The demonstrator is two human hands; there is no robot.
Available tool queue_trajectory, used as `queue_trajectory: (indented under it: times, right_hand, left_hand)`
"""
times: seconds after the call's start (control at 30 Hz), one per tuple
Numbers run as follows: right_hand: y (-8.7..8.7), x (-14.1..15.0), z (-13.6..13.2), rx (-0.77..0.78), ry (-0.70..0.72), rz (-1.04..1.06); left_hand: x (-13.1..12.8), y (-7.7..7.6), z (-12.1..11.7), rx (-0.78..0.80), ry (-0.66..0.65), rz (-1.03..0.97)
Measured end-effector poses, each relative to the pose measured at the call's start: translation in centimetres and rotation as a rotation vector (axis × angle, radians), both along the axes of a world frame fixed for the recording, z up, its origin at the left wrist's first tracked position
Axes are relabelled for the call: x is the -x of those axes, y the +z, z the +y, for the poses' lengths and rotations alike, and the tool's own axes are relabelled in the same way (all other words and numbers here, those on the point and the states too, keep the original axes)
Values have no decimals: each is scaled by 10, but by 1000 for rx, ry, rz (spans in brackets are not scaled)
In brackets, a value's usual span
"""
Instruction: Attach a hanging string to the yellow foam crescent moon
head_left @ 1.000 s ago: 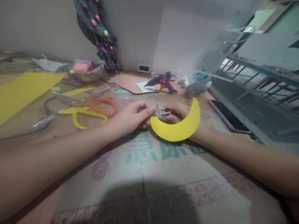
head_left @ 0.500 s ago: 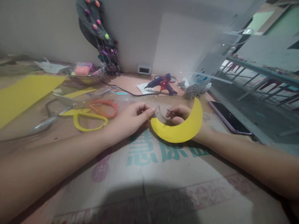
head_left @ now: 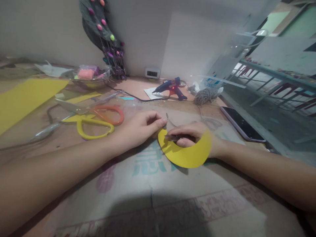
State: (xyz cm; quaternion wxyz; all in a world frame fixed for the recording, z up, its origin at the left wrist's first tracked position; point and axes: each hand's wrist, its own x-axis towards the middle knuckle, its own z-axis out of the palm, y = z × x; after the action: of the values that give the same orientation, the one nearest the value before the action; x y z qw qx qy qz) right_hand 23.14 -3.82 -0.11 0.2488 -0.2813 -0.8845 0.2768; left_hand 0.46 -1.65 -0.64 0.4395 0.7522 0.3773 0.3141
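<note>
Yellow crescent-shaped paper cutout point(head_left: 184, 155): lies flat on the printed cardboard sheet point(head_left: 153, 194) that covers the table, directly under the right hand's fingers.
Left hand point(head_left: 140, 126): fingers pinched together at the crescent's upper left tip; a thin, clear curl of material point(head_left: 170, 122) rises just beyond the fingertips. Whether the fingers grip the curl or only the paper tip, cannot tell.
Right hand point(head_left: 191, 135): palm down over the crescent, fingers closed around a thin dark tool point(head_left: 174, 137) whose tip points toward the left fingers; tool type too blurred to tell.
Left of the left fingers: orange-handled scissors point(head_left: 108, 113) and yellow-handled scissors point(head_left: 92, 126), lying crossed, well apart from the hand.
Beyond both hands: blue hot glue gun point(head_left: 170, 87) on white paper, a bundle of grey twine point(head_left: 206, 95) beside it.
Right of the right fingers: dark smartphone point(head_left: 240, 123), face up, near the table edge.
</note>
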Motion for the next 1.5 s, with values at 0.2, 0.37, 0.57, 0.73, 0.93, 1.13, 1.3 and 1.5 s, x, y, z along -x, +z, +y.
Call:
queue_trajectory:
  times: [0.2,0.37,0.57,0.73,0.93,1.13,1.3,1.5]
  right_hand:
    - [1,-1,1,-27,-47,16]
    - [4,-2,2,-114,-4,23]
    - [0,-2,0,-199,98,17]
    - [1,-2,0,-211,101,13]
    - [3,-1,0,-229,98,-7]
    - [1,-1,0,-236,87,2]
    - [0,-1,1,-232,112,6]
    - [-2,1,2,-234,138,2]
  left_hand:
    - [-1,-1,3,101,-4,-90]
    - [-3,2,2,84,20,41]
    - [-1,0,3,2,-28,78]
    - [-2,-3,2,31,-15,-15]
    - [-3,0,2,153,133,-251]
    - [0,-3,5,-24,220,-164]
    - [-1,3,1,-31,-28,39]
    - [-1,8,-2,-27,-99,92]
